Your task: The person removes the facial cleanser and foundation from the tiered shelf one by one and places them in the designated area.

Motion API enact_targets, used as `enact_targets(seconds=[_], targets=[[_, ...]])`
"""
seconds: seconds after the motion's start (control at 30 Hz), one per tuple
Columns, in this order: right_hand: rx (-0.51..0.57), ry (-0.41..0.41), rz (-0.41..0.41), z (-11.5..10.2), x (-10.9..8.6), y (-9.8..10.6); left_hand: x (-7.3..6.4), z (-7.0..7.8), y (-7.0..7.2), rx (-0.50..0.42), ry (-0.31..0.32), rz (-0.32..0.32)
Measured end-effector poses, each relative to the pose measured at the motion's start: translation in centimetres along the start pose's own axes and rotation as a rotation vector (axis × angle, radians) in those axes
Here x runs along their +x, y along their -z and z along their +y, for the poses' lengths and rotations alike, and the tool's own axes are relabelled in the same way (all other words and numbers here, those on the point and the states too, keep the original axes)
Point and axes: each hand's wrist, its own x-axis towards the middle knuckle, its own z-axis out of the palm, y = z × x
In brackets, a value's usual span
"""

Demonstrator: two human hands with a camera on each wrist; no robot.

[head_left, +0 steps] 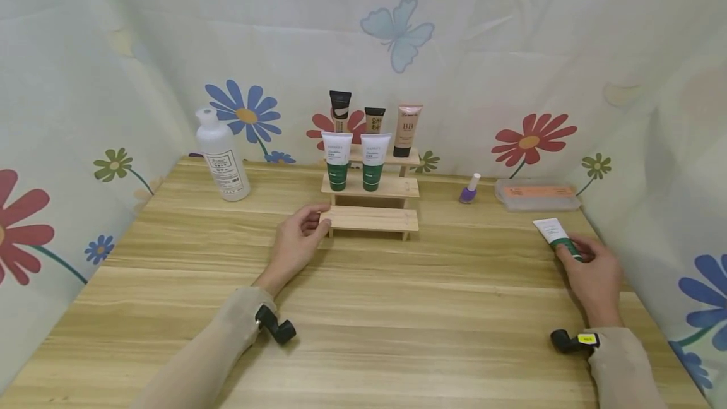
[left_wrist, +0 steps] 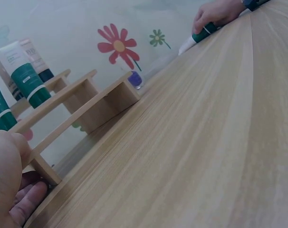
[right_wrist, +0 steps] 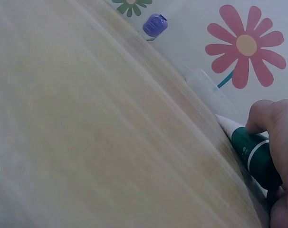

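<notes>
A three-step wooden display stand [head_left: 372,218] stands at the middle of the table. My left hand [head_left: 298,235] grips the left end of its lowest step, thumb and fingers around the edge. On the middle step two green-and-white squeeze tubes [head_left: 337,166] [head_left: 372,166] stand on their caps. Behind them, the top step bears two black-and-gold tubes [head_left: 340,106] [head_left: 374,120], partly hidden, and a pink BB cream tube [head_left: 406,128]. At the table's right side my right hand [head_left: 596,273] holds another green-and-white squeeze tube [right_wrist: 255,152], which lies low at the tabletop, its white end pointing away.
A white pump-style bottle [head_left: 224,160] with a printed label stands at the back left. Right of the stand is a purple nail polish bottle [head_left: 468,189] with a white cap. A flat clear plastic case [head_left: 536,195] lies behind my right hand, near the flowered backdrop [head_left: 466,68].
</notes>
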Motion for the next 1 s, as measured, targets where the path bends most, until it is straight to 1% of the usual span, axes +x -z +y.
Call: enact_targets(seconds=[0.27, 0.4, 0.53, 0.63, 0.7, 0.77, 0.8, 0.9, 1.0], targets=[[-0.029, -0.054, -0.014, -0.2, 0.3, -0.2, 0.0, 0.1, 0.2, -0.006, -0.009, 0.005], [-0.001, -0.054, 0.021, -0.3, 0.3, -0.4, 0.0, 0.3, 0.4, -0.006, -0.009, 0.008], [0.090, -0.098, 0.098, -0.6, 0.2, -0.5, 0.0, 0.2, 0.5, 0.002, -0.007, 0.009], [0.197, -0.137, 0.197, -1.1, 0.0, -0.5, 0.0, 0.1, 0.5, 0.010, -0.005, 0.010], [0.273, -0.133, 0.270, -1.6, -0.2, -0.5, -0.1, 0.1, 0.5, 0.011, -0.001, 0.010], [0.345, -0.104, 0.338, -2.2, -0.3, -0.5, -0.1, 0.1, 0.4, 0.008, 0.000, 0.009], [0.379, -0.085, 0.359, -2.5, -0.4, -0.5, -0.1, 0.1, 0.4, 0.006, 0.000, 0.007], [0.446, -0.046, 0.368, -3.7, -0.7, -0.8, 0.0, 0.2, 0.3, -0.002, -0.002, 0.002], [0.514, 0.001, 0.356, -5.1, -0.8, -1.4, 0.0, 0.2, 0.2, -0.005, -0.003, -0.004]])
